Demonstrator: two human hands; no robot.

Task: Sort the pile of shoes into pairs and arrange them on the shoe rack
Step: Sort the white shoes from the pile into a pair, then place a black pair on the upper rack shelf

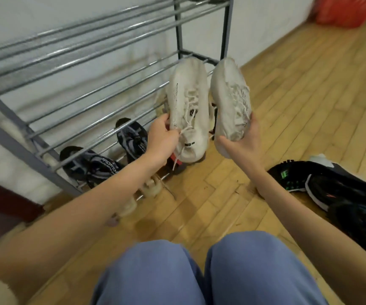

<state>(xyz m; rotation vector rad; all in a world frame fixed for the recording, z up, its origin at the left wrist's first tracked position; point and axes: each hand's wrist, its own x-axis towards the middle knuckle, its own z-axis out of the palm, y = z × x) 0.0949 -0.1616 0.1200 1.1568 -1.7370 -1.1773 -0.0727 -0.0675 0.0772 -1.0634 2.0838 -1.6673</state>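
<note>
I log the left hand (163, 137) gripping one white sneaker (187, 106) and the right hand (241, 139) its mate (230, 97), centre frame before the shoe rack (102, 69); pairing looks done, next calls for shelving them side by side.

White capitals run along the collar of the nearer dark blue sneaker (91, 165) on the bottom tier of the shoe rack (94, 102); the letters seem to read "PROREN", though the start and end are cut off. The white sneaker (188, 106) gripped by the left hand (162, 139) carries a line of small dark print along its side and two small dark tags on its tongue, all too small to read.
</note>
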